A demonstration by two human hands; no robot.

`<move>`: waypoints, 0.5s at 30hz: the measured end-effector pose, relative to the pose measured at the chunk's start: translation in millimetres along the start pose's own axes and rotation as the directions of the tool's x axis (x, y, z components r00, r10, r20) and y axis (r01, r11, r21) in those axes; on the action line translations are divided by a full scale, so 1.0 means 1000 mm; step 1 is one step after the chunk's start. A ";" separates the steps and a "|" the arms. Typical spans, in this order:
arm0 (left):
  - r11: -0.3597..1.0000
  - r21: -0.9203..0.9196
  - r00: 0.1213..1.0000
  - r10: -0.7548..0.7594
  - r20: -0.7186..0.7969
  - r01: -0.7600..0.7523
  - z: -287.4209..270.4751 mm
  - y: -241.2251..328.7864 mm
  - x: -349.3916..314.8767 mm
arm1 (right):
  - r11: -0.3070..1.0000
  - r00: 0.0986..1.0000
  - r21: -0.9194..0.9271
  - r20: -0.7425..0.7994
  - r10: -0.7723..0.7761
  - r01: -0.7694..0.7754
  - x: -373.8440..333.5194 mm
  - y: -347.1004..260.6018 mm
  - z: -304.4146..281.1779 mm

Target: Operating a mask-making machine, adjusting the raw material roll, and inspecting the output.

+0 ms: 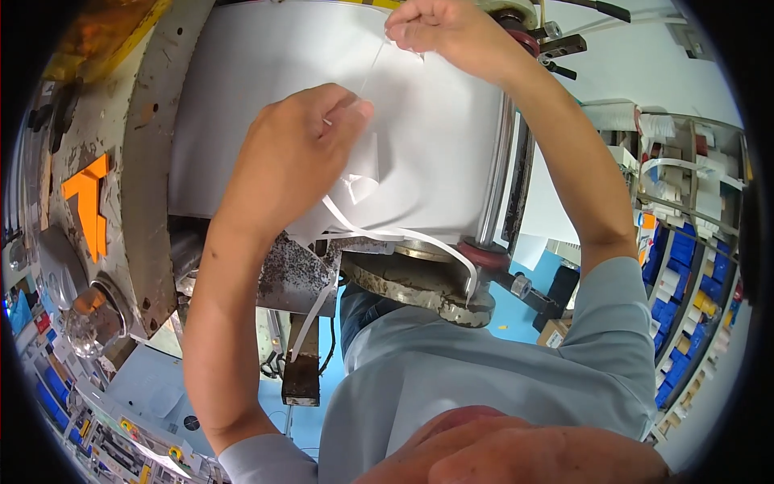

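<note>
Over a broad white sheet on the machine, my left hand is closed in a pinch, fingertips toward the right. My right hand is closed too, farther away and to the right, thumb against the fingers. A thin translucent strip stretches slantwise between the two pinches, just above the sheet. Below my left hand a torn, folded flap of white sheet stands up. A narrow white band curls from beside my left wrist rightward over the sheet's near edge; its link to the strip is hidden.
A worn metal side plate with an orange bracket stands at left. At right runs a steel roller bar with a dark collar. A chipped round metal disc juts toward my body. Shelves with blue bins stand far right.
</note>
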State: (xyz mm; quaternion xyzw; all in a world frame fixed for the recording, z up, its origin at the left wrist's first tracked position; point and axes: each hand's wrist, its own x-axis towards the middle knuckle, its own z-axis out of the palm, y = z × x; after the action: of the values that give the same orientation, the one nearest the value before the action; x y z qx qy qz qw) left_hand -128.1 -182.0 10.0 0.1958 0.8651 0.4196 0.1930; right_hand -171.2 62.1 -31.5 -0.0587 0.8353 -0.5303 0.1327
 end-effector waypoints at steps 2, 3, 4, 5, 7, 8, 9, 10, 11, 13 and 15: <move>1.000 -0.009 1.000 0.005 -0.002 -0.005 0.000 0.000 -0.005 | 0.990 1.000 0.143 -0.028 0.005 -0.001 -0.001 -0.010 0.001; 0.996 0.073 0.999 0.047 -0.001 -0.046 0.000 -0.001 -0.007 | 0.983 0.999 0.183 -0.030 0.026 -0.020 -0.004 -0.016 0.001; 0.984 0.154 0.996 0.087 0.004 -0.087 -0.001 -0.002 -0.009 | 0.974 0.998 0.222 -0.033 0.047 -0.039 -0.007 -0.021 0.002; 0.985 0.152 0.996 0.087 0.006 -0.087 -0.002 -0.003 -0.009 | 0.963 0.997 0.263 -0.035 0.075 -0.063 -0.009 -0.022 0.002; 0.980 0.196 0.998 0.041 -0.040 -0.033 -0.003 -0.004 -0.010 | 0.962 0.984 0.219 0.031 -0.173 0.162 -0.009 -0.009 0.005; 0.980 0.195 0.998 0.043 -0.037 -0.035 -0.004 -0.004 -0.010 | 0.903 0.907 0.192 0.107 -0.408 0.384 -0.009 -0.009 0.009; 0.986 0.169 0.998 0.029 -0.059 -0.019 -0.004 -0.005 -0.011 | 0.904 0.908 0.191 0.105 -0.405 0.382 -0.007 -0.011 0.011; 0.990 0.142 0.997 0.014 -0.081 -0.003 -0.005 -0.006 -0.012 | 0.933 0.982 0.327 0.067 -0.178 0.147 -0.003 -0.014 0.014; 0.990 0.142 0.997 0.012 -0.081 -0.001 -0.006 -0.006 -0.014 | 0.882 0.996 0.463 0.066 0.062 -0.086 0.000 -0.021 0.015; 0.949 0.316 1.000 -0.016 0.002 0.014 -0.011 -0.003 -0.020 | 0.851 0.988 0.502 0.076 0.135 -0.155 0.005 -0.027 0.005; 0.958 0.285 1.000 -0.009 -0.003 0.010 -0.017 -0.004 -0.025 | 0.898 0.983 0.415 -0.046 0.179 -0.144 0.005 -0.030 0.000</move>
State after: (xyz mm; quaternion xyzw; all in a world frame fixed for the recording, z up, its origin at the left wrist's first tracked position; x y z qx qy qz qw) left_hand -115.7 -207.5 20.8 0.2171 0.9175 0.2898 0.1643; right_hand -176.8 47.7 -5.3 0.0620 0.7122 -0.6828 0.1507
